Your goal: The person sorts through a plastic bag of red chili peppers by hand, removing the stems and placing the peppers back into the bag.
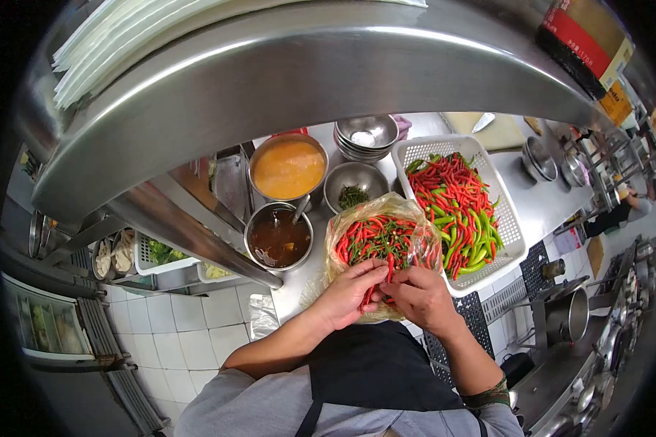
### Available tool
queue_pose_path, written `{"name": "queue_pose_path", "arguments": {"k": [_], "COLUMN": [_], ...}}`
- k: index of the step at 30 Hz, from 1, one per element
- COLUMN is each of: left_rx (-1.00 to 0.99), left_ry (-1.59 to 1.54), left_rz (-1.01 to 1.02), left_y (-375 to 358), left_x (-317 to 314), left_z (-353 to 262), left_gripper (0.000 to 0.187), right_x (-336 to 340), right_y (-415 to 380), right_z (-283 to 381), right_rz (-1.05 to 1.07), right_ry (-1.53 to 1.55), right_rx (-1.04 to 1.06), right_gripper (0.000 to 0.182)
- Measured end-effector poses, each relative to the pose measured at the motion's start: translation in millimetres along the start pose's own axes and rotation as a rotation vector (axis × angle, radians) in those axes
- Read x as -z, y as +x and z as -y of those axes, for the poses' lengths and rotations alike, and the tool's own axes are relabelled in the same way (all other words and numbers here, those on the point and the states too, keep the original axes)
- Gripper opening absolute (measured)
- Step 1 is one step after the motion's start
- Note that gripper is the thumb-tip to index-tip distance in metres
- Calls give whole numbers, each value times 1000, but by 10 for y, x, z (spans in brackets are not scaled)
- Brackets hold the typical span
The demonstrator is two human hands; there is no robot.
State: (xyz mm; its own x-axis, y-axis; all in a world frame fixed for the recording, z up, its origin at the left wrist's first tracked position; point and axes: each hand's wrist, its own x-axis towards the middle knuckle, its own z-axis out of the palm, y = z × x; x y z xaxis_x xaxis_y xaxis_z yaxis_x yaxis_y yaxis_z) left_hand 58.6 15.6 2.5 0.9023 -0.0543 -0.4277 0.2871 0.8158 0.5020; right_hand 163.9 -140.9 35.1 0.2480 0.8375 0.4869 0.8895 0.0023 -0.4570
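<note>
Both hands meet over the near edge of a clear plastic bag point(340, 240) packed with red chili peppers with green stems. My left hand point(357, 288) is closed round a few red chili peppers point(391, 266). Close against it, my right hand point(419, 295) pinches at the same chilies with thumb and fingers. Beyond the bag, a metal bowl point(361, 173) holds a small heap of dark green stems point(353, 196). To the right stands a white perforated basket point(514, 226) full of loose red and green chilies.
Left of the bag are a pot of orange liquid point(289, 170) and a pot of dark sauce point(278, 237) with a ladle. Stacked metal bowls point(366, 135) and a cutting board with a knife point(482, 121) lie behind. A steel shelf point(306, 73) crosses overhead. Another person point(638, 207) is far right.
</note>
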Motion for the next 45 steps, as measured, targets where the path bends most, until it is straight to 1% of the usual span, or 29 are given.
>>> {"name": "queue_pose_path", "arguments": {"k": [2,5,7,8,10,11,13,14,15,17,18,19,21,22,24,27,30,33,36,37,39,40,43,44,45], "left_rx": [-30,-57,-105,-130,-177,-201,-181,-159,-141,-81,-53,-14,69,120,189,259,337,365,368,367,322,302,278,268,235], "left_ry": [49,84,54,39,109,145,182,207,232,451,558,561,565,506,448,422,387,265,48,-35,-146,-199,-179,-196,-180], "left_rz": [-8,39,9,-7,-39,-53,19,62,103,161,187,255,397,437,419,441,490,549,624,650,605,583,535,581,548], "left_y": [-9,-28,-3,7,13,16,-15,-37,-49,-123,-150,-159,-175,-145,-116,-72,-76,-98,-74,-54,-24,-12,-36,-25,-30], "left_x": [-34,-54,-58,-56,-52,-49,-12,5,0,-92,-119,-114,-103,-66,-44,7,4,-7,63,98,159,162,72,73,76], "left_z": [15,4,32,46,46,35,-14,-57,-95,-154,-175,-176,-145,-112,-82,-47,-66,-91,-15,15,11,-5,-58,-54,-46], "left_gripper": [14,13,13,13,14,14,16,17,18,22,25,26,29,30,30,31,34,36,38,39,39,39,40,40,39], "right_x": [-15,-29,-29,-26,-3,-3,-25,-16,15,73,51,66,31,28,28,111,46,156,98,50,-57,-73,-60,-28,-14], "right_y": [-26,-59,-52,-53,-53,-59,-81,-85,-34,94,99,101,23,-6,-45,-28,-94,-88,-49,-31,-5,19,211,280,286], "right_z": [-1,7,22,16,-30,-103,-256,-283,-263,-155,-119,-96,-170,-181,-191,-145,-227,-247,-166,-132,-52,-40,-111,-170,-225], "right_rz": [-5,-6,23,16,2,-10,-33,11,45,120,125,200,261,238,189,280,264,339,192,83,-121,-145,-211,-111,-68], "right_ry": [41,71,64,61,50,232,606,894,951,1067,1019,1167,1190,1223,1290,1252,1182,1409,1378,1173,760,591,79,58,5], "right_rx": [-29,-62,-73,-147,-298,-372,-523,-723,-745,-788,-698,-716,-639,-631,-616,-743,-485,-689,-601,-530,-387,-364,-281,-320,-361], "right_gripper": [19,18,18,16,14,15,15,19,21,26,28,25,22,20,18,10,7,6,7,8,10,10,15,17,17]}}
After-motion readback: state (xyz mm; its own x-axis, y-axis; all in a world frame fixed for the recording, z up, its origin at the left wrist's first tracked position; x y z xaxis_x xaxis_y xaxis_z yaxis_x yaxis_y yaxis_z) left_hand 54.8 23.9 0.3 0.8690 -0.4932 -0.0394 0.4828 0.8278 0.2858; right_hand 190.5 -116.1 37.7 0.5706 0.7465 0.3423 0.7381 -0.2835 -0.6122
